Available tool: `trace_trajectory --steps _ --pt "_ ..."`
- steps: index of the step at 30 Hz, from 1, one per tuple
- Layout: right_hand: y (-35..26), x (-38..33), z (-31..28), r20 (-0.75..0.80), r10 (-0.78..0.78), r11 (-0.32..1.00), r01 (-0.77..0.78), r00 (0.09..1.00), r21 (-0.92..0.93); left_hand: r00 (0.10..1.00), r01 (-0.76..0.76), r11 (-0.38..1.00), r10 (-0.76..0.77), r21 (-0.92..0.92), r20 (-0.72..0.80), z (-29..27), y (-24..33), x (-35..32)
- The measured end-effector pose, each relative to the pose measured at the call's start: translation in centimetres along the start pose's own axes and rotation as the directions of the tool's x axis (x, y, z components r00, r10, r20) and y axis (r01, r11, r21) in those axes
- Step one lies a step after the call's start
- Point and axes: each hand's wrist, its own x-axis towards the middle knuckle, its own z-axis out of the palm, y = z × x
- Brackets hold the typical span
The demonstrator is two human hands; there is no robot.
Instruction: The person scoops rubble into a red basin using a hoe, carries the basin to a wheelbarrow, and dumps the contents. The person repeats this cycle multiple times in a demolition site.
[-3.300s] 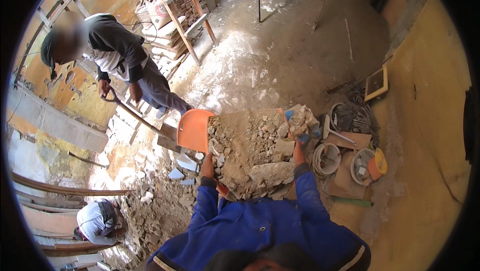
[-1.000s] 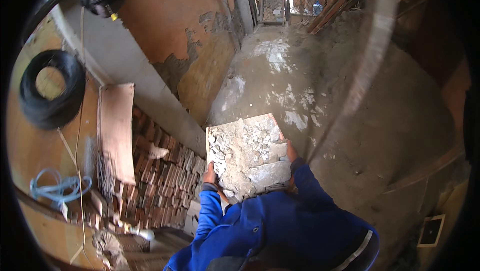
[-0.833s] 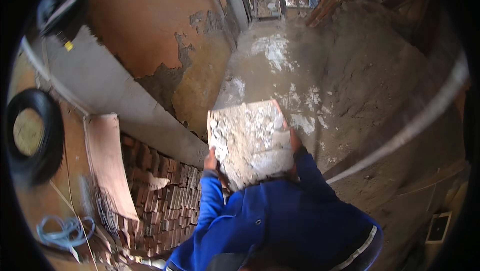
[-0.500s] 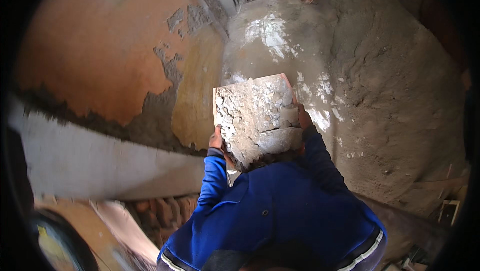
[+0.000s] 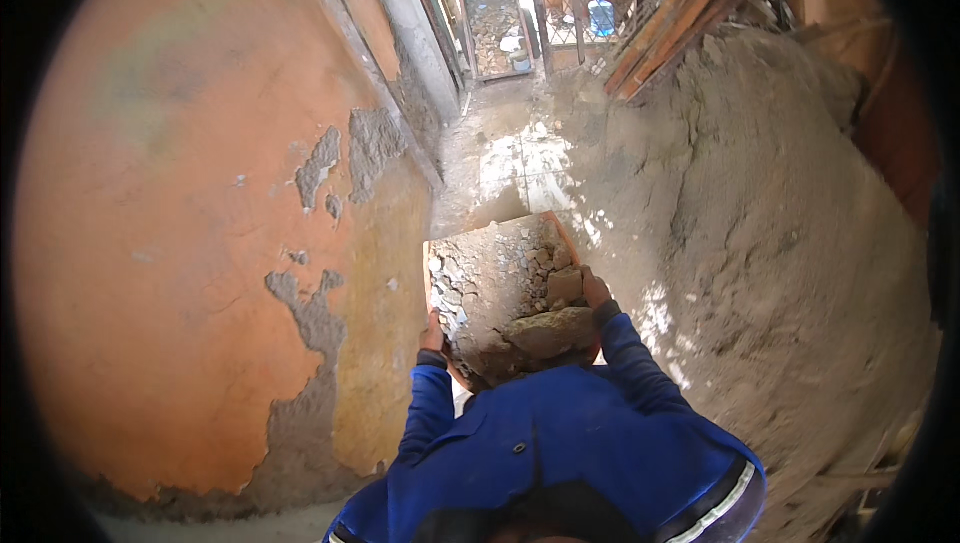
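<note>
An orange-edged tray (image 5: 567, 236) sits at the centre of the frame, just in front of the blue jacket (image 5: 590, 433), heaped with rubble (image 5: 490, 273); a large flat stone (image 5: 550, 333) lies at the lower right of that load; the left hand (image 5: 433, 332) is closed around the tray's left edge, and the right hand (image 5: 595, 289) is closed around its right edge, a little higher in the frame, most fingers of both hidden from view; a peeling orange wall (image 5: 170, 273) fills the left side; a mound of sand (image 5: 790, 233) spreads across the right; wooden planks (image 5: 680, 18) lean at upper right, beside a lattice gate (image 5: 553, 3) at top centre
</note>
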Motion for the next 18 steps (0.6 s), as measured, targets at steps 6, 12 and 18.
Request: trace_trajectory --steps 6,12,18 --pt "-3.2 23.1 2.0 0.126 0.160 0.903 -0.197 0.979 0.381 0.981 -0.181 0.967 0.191 0.179 -0.040 10.0 10.2 19.0" --pt "-8.8 46.1 4.2 0.023 0.159 0.800 -0.142 0.987 0.583 0.946 -0.320 0.812 0.304 0.488 0.114 17.7 27.1 42.9" --pt "-17.3 63.5 3.4 0.071 0.296 0.742 -0.276 0.953 0.611 0.943 -0.304 0.870 0.218 0.388 0.250 24.6 39.0 59.5"
